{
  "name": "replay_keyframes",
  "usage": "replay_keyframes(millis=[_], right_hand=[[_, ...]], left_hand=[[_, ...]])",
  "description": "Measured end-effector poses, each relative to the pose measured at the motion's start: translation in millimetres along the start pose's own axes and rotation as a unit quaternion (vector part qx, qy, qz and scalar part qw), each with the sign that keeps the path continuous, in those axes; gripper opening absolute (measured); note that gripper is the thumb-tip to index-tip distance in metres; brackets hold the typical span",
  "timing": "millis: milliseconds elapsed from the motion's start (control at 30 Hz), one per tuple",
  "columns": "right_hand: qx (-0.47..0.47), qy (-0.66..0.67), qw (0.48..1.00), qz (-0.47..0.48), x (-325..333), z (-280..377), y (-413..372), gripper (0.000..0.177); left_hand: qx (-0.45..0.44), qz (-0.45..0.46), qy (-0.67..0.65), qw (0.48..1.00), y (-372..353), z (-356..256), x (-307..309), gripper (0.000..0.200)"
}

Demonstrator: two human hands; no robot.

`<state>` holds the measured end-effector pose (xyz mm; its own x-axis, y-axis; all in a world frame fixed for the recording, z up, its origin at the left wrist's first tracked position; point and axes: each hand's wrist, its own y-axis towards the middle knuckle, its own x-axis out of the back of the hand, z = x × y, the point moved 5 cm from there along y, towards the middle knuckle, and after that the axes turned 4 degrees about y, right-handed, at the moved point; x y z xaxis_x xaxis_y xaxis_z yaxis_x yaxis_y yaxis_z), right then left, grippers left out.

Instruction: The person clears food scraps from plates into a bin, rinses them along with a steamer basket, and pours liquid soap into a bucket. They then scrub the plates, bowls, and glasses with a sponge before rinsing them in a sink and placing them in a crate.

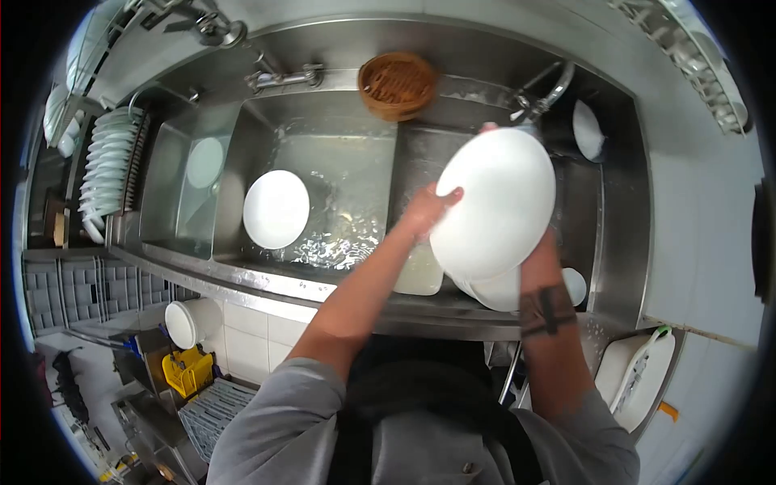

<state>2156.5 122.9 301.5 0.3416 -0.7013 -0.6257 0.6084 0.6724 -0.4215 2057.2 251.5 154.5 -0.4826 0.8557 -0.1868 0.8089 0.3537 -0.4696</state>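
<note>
A large white oval plate [497,202] is tilted up over the right sink basin. My left hand [428,212] grips its left edge, with the thumb lying over the face. Behind the plate, my right hand [488,127] is mostly hidden; only fingertips show at the top edge, and the forearm passes under the lower right. Below the held plate, more white dishes [495,293] lie in the basin, partly covered. Another white plate [276,209] sits in the water of the middle basin.
A brown woven basket [396,85] stands on the back ledge. Faucets [283,77] line the back. At left, a rack holds several upright plates [111,162], beside a basin with a submerged plate [205,162]. A white tub [638,380] stands at lower right.
</note>
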Motion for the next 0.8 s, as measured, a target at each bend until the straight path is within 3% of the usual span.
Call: replay_keyframes(millis=[33, 100, 133, 200, 233, 267, 333, 367, 400, 433, 500, 533, 600, 633, 667, 700, 733, 767, 800], right_hand=[[0.000, -0.107, 0.978, -0.179, -44, -3, -36, 0.047], [0.044, 0.040, 0.998, -0.018, 62, -100, 24, 0.047], [0.047, 0.116, 0.990, 0.065, 114, -147, 51, 0.047], [-0.026, 0.263, 0.963, -0.047, 76, -132, -8, 0.050], [-0.011, 0.225, 0.969, -0.096, 86, -112, -22, 0.049], [0.005, 0.186, 0.972, -0.143, 105, -89, -33, 0.047], [0.155, -0.110, 0.971, -0.143, 146, 4, -27, 0.045], [0.260, -0.157, 0.932, -0.196, 133, 64, -37, 0.037], [0.317, -0.262, 0.880, -0.237, 126, 118, -39, 0.041], [0.389, -0.298, 0.852, -0.186, 145, 159, -16, 0.044], [0.354, -0.558, 0.675, -0.328, 159, 220, 12, 0.047], [0.356, -0.558, 0.675, -0.325, 157, 227, 17, 0.047], [0.506, -0.559, 0.565, -0.337, 135, 239, 16, 0.044], [0.496, -0.490, 0.680, -0.229, 131, 225, 20, 0.042], [0.471, -0.452, 0.751, -0.101, 126, 201, 15, 0.040], [0.361, -0.568, 0.724, -0.151, 119, 173, 6, 0.040], [0.329, -0.610, 0.695, -0.190, 119, 144, 1, 0.047], [0.376, -0.623, 0.658, -0.195, 134, 116, 3, 0.057], [0.343, -0.585, 0.705, -0.207, 150, 96, 11, 0.063]], left_hand=[[-0.001, 0.010, 0.002, 1.000, -3, -6, -16, 0.036], [0.050, -0.109, 0.284, 0.951, -9, -24, -31, 0.057], [0.048, -0.102, 0.287, 0.951, 0, -26, -29, 0.057], [0.028, -0.122, 0.312, 0.942, 21, -20, 5, 0.055], [0.016, -0.058, 0.059, 0.996, 33, 0, 12, 0.052], [0.001, 0.008, -0.199, 0.980, 45, 15, 19, 0.049], [-0.021, 0.048, -0.299, 0.953, 59, 18, 34, 0.043], [-0.020, 0.038, -0.285, 0.958, 67, 18, 38, 0.041], [-0.021, 0.036, -0.287, 0.957, 78, 16, 41, 0.041], [0.022, 0.030, -0.285, 0.958, 89, 20, 43, 0.042], [0.085, 0.041, -0.288, 0.953, 113, 33, 36, 0.045], [0.082, 0.040, -0.289, 0.953, 121, 36, 28, 0.045], [0.106, 0.082, -0.303, 0.944, 137, 42, 2, 0.052], [0.143, 0.092, -0.322, 0.932, 141, 46, -12, 0.053], [0.139, 0.090, -0.322, 0.932, 143, 48, -23, 0.053], [0.139, 0.118, -0.344, 0.921, 135, 42, -41, 0.054], [0.136, 0.146, -0.365, 0.910, 130, 37, -56, 0.054], [0.128, 0.141, -0.366, 0.911, 133, 42, -65, 0.054], [0.077, 0.142, -0.394, 0.905, 138, 50, -70, 0.056]])
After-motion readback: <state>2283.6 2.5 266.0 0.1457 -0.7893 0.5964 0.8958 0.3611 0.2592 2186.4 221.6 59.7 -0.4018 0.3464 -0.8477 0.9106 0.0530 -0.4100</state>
